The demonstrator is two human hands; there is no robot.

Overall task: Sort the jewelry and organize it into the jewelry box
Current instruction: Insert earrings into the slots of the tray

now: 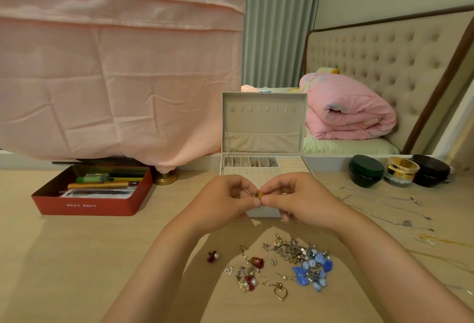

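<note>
- Pinching one small earring (pixel 258 195) between thumb and forefinger of left hand (pixel 225 203) and right hand (pixel 291 199), other fingers curled.
- Held just in front of the jewelry box (pixel 261 120), lid upright.
- Heaped on the table (pixel 77 258), nearer the body: loose earrings (pixel 295 258); spread to the right: necklaces (pixel 384 211).

Bench (pixel 77 258) of pale wood, matt and smooth. Box (pixel 264 122) lined with cream cloth, soft-looking, matt. Earring (pixel 258 195) of gold metal, shiny. Pile (pixel 292 249) of bright silver and gold metal, with glossy pearl beads and blue cloth bows (pixel 311 270). Heart (pixel 280 292) of polished gold metal. Chains (pixel 384 209) of thin silver metal. Tin (pixel 87 206) of red painted metal, slightly glossy. Green jar (pixel 366 171) of dark glossy plastic. Pink cloth (pixel 115 66), creased and matt.
</note>
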